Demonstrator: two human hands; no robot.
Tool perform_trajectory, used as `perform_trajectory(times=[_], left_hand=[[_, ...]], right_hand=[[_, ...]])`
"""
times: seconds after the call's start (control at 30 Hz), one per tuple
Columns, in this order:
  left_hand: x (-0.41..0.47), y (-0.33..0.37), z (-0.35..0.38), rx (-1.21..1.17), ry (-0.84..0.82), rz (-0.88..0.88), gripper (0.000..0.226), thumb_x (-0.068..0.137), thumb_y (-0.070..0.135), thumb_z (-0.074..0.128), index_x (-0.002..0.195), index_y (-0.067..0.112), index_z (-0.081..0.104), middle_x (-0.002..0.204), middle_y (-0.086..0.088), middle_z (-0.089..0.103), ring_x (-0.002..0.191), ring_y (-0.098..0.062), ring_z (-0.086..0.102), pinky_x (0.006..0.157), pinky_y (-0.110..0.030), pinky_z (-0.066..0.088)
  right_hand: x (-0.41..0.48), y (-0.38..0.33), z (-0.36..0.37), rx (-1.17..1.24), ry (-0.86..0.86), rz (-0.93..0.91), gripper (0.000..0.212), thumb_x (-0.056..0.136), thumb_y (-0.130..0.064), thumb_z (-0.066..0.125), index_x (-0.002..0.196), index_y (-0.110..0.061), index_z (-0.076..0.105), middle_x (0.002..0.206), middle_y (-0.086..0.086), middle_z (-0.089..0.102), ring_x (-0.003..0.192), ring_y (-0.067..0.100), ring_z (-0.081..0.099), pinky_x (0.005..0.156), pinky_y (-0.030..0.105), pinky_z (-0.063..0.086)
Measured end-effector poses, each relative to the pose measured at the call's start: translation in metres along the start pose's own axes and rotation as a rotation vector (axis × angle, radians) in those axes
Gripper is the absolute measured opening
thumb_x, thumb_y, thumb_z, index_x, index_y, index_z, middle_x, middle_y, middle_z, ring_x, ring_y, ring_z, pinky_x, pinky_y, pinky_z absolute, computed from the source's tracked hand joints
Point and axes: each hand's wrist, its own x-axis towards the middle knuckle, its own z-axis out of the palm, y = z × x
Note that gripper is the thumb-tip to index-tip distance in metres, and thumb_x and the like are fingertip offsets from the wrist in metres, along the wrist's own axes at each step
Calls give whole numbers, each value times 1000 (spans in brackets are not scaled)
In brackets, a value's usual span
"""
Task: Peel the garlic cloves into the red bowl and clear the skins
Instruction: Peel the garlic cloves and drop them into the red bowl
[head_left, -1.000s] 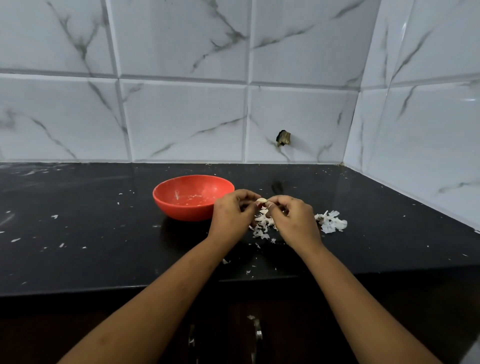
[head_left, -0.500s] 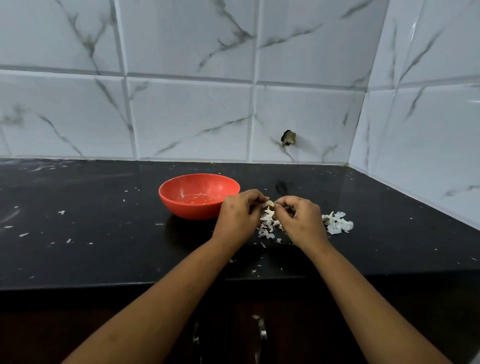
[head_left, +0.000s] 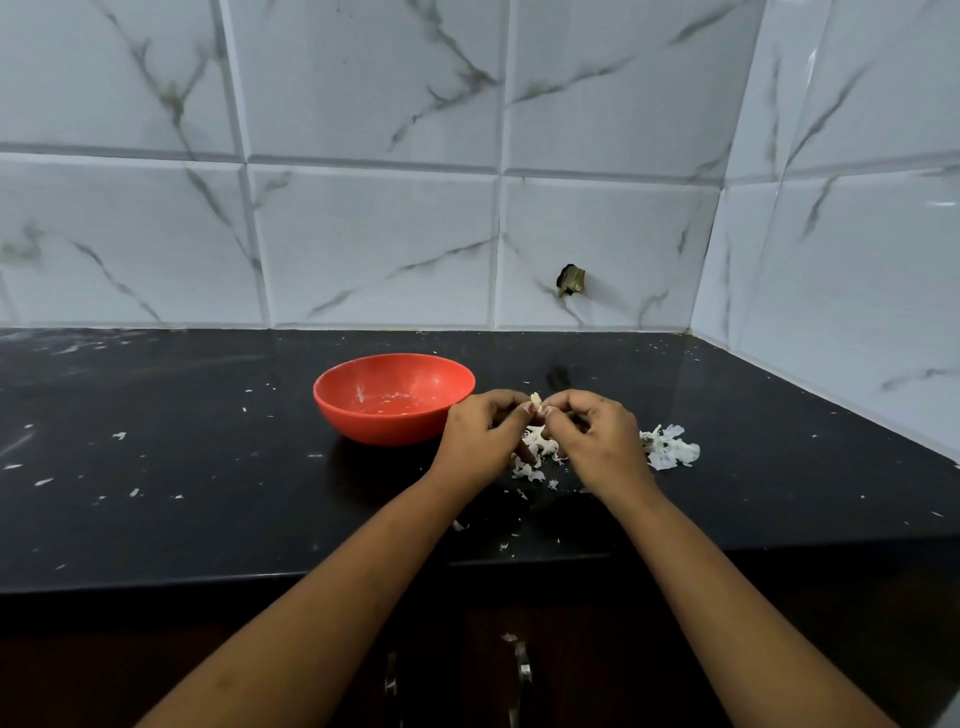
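Note:
A small pale garlic clove (head_left: 535, 401) is pinched between the fingertips of my left hand (head_left: 480, 439) and my right hand (head_left: 597, 436), just right of the red bowl (head_left: 363, 415). Pale bits lie in the bottom of the bowl; I cannot tell if they are cloves. Under my hands lies a heap of white garlic skins (head_left: 535, 457). A second heap of skins (head_left: 670, 447) sits to the right of my right hand.
The black countertop (head_left: 208, 467) carries scattered white skin flecks, most on the left. Its front edge runs just below my forearms, with cabinet handles (head_left: 522, 670) beneath. Marble-tiled walls close the back and right side; a small dark stub (head_left: 570, 279) sticks out of the back wall.
Both hands stay together on the clove, fingers shifting slightly. The view has drifted, so bowl and hands sit a little further right in the frame.

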Motion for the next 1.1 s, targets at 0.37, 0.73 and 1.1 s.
perform_trajectory(times=[0.37, 0.73, 1.1], left_hand=[[3, 4, -4, -260, 107, -143, 15, 98, 11, 50, 96, 3, 62, 80, -5, 68, 44, -7, 58, 40, -16, 40], [2, -1, -3, -26, 83, -49, 19, 92, 4, 59, 82, 20, 64, 76, 1, 68, 44, -2, 55, 45, -15, 44], [2, -6, -4, 269, 139, 92, 14, 86, 3, 66, 96, 10, 73, 83, 2, 71, 56, 6, 57, 67, -19, 52]], right_hand=[[1, 3, 0, -94, 28, 44, 20, 84, -13, 61, 66, -21, 68, 60, -2, 63, 52, 7, 52, 56, 28, 46], [1, 7, 1, -484, 20, 147, 9, 84, -35, 65, 81, -29, 70, 62, -13, 59, 68, 8, 59, 58, 24, 40], [1, 7, 0, -446, 43, 79, 10, 87, -37, 66, 84, -29, 71, 59, -17, 55, 64, 8, 56, 58, 25, 39]])
